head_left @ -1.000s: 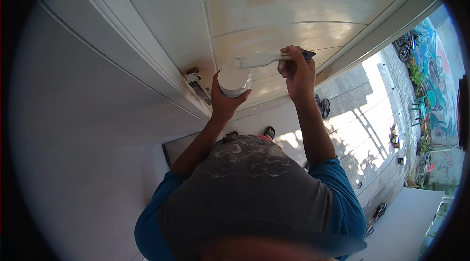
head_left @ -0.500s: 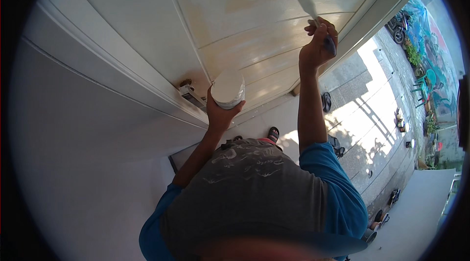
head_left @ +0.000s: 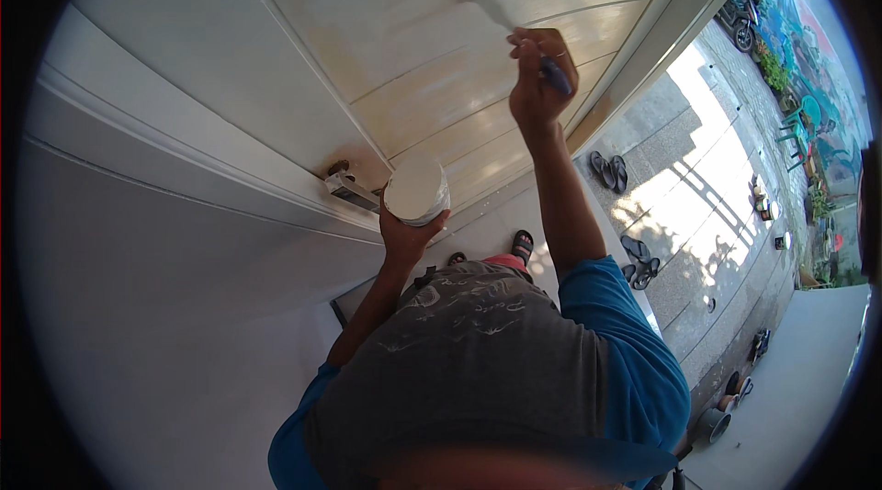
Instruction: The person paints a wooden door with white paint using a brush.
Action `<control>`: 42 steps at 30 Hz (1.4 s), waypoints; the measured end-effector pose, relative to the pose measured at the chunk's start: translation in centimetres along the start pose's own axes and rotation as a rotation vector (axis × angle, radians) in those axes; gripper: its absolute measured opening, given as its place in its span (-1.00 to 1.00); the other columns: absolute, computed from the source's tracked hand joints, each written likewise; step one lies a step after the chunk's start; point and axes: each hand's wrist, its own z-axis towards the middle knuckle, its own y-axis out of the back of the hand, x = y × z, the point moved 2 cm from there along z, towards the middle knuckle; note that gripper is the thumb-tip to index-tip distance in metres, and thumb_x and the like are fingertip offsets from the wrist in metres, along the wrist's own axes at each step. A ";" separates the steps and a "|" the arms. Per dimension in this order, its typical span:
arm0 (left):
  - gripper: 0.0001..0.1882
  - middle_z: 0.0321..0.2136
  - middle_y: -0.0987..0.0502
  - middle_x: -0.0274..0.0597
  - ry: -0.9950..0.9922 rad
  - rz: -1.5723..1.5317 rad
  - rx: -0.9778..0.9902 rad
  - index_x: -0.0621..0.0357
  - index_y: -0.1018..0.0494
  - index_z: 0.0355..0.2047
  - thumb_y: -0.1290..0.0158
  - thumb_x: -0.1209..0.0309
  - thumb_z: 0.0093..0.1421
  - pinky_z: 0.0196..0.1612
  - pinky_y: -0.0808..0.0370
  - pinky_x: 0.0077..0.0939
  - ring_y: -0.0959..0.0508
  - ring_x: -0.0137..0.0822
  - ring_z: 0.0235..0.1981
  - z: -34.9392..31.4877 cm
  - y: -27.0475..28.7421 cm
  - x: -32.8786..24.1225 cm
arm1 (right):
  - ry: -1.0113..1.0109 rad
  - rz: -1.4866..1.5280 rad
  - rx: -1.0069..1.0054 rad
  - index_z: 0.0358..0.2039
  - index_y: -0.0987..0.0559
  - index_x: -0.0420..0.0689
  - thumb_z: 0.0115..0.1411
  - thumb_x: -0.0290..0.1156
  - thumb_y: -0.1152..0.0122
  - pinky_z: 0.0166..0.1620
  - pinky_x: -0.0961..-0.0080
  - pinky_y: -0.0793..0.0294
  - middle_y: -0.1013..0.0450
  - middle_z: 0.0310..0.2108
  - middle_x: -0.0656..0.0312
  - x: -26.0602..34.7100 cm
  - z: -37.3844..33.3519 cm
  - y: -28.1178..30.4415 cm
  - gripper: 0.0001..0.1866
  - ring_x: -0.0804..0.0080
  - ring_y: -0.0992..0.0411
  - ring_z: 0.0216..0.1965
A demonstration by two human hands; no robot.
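Observation:
My left hand [head_left: 404, 237] grips from below a small round cup of white paint [head_left: 416, 189], held up close to the door. My right hand [head_left: 537, 86] is raised higher and to the right, closed on the dark blue handle of a paintbrush [head_left: 555, 76]. The brush's bristles [head_left: 482, 1] are blurred and lie against the cream-white panelled door [head_left: 386, 40], where the paint looks patchy and yellowish. My grey, paint-flecked shirt with blue sleeves [head_left: 478, 371] fills the lower middle.
A metal hinge or latch [head_left: 347, 185] sits on the door frame just left of the cup. A white wall [head_left: 156, 306] is on the left. Sandals [head_left: 608, 170] lie on the sunlit paving at right, with buckets [head_left: 712, 421] lower right and a motorbike [head_left: 740, 17] farther off.
My right hand has lifted the brush away from the cup and up across the door panel. The left hand with the cup has stayed near the hinge.

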 end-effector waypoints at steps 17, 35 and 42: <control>-0.10 -0.03 -0.46 -0.07 0.043 0.020 0.001 0.27 -0.26 0.10 -0.51 0.42 -0.23 0.09 -0.46 -0.31 -0.50 -0.24 -0.01 -0.8 0.2 0.5 | -0.041 -0.007 -0.138 -0.38 -0.48 -0.26 0.30 -0.60 -0.11 -0.39 0.64 -0.44 -0.57 -0.35 0.10 -1.8 2.8 2.3 -0.92 0.51 -0.49 -0.43; -0.09 -0.01 -0.46 -0.07 0.044 0.013 0.023 0.28 -0.24 0.12 -0.51 0.41 -0.22 0.09 -0.46 -0.29 -0.50 -0.24 0.01 -0.3 -0.6 0.5 | 0.065 -0.434 -0.242 -0.37 -0.51 -0.28 0.29 -0.59 -0.12 -0.29 0.46 -0.53 -0.59 -0.35 0.07 -4.4 4.1 6.3 -0.92 0.32 -0.55 -0.37; -0.13 -0.03 -0.48 -0.06 0.037 -0.022 -0.025 0.30 -0.29 0.10 -0.50 0.41 -0.22 0.08 -0.48 -0.30 -0.52 -0.23 -0.01 0.0 -1.2 0.8 | 0.099 -0.044 0.277 -0.39 -0.56 -0.23 0.07 -0.68 -0.28 -0.36 0.42 -0.48 -0.56 -0.38 0.12 4.2 -2.4 -2.3 -0.89 0.25 -0.51 -0.41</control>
